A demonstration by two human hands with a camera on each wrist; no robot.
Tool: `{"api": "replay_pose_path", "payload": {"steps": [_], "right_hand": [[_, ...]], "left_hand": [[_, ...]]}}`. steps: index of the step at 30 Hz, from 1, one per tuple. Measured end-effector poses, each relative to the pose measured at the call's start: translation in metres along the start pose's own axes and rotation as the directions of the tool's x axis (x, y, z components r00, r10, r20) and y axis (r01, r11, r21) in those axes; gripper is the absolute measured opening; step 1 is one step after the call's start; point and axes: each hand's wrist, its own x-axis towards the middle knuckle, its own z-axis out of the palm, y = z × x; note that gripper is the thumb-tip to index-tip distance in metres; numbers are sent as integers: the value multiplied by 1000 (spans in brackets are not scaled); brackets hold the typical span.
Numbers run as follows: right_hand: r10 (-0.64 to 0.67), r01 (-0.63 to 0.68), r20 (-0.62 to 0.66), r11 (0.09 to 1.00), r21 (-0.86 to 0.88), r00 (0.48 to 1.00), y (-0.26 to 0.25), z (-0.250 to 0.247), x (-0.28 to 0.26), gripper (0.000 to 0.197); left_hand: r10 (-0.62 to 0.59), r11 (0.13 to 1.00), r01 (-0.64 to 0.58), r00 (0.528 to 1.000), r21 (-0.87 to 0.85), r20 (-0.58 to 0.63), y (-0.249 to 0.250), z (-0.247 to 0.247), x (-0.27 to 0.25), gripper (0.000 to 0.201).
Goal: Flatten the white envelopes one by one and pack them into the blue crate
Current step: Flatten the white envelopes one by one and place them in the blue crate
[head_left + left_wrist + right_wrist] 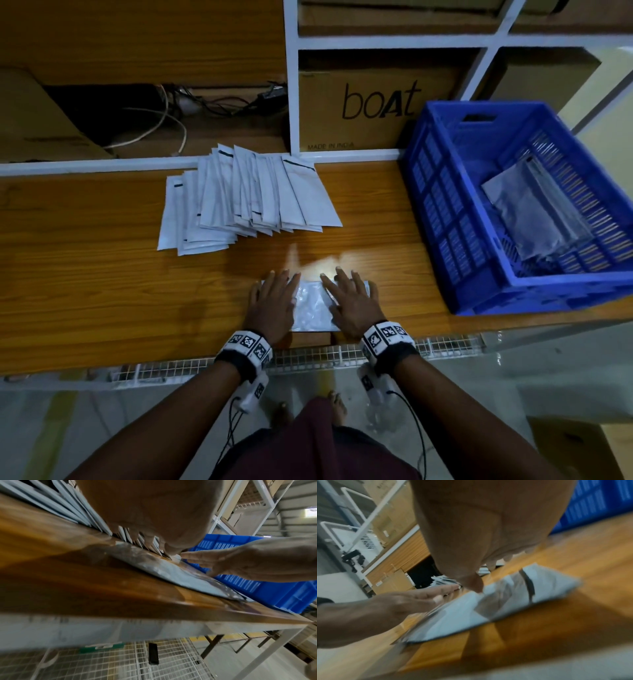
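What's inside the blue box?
Inside the blue crate lie flattened white envelopes, resting on the slatted bottom. The top one hides those beneath, so how many there are cannot be told. The near wall also covers the front part of the floor.

The head view is dim, its corners darker, with straight shelf rails bowed by the wide lens. A pale glare patch lies on the wooden surface (102,274) just beyond the hands, and the envelope (313,305) under them shines whitish. The blue crate (442,212) keeps strong colour despite the gloom. The left wrist view is brighter, lit from a window at the far right, but the near surface edge smears with blur. The right wrist view is blurred throughout; the envelope's outline is soft, and a dark shadow falls across the surface in front of it.
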Motion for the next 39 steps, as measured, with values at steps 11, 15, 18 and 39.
{"api": "replay_pose_path", "payload": {"steps": [11, 15, 18, 39], "right_hand": [[-33, 26, -51, 989, -145, 998, -7, -41, 15, 59], [-97, 60, -212, 983, -174, 972, -8, -61, 16, 47], [-164, 85, -340, 968, -235, 926, -14, -69, 14, 32], [7, -1, -235, 1000, 26, 972, -28, 33, -21, 58]], "left_hand": [[31, 998, -26, 996, 61, -86, 9, -38, 15, 52], [44, 999, -48, 966, -9, -254, 13, -60, 19, 38], [64, 997, -74, 932, -14, -356, 17, -73, 19, 37], [122, 986, -113, 990, 126, -74, 14, 44, -1, 63]]}}
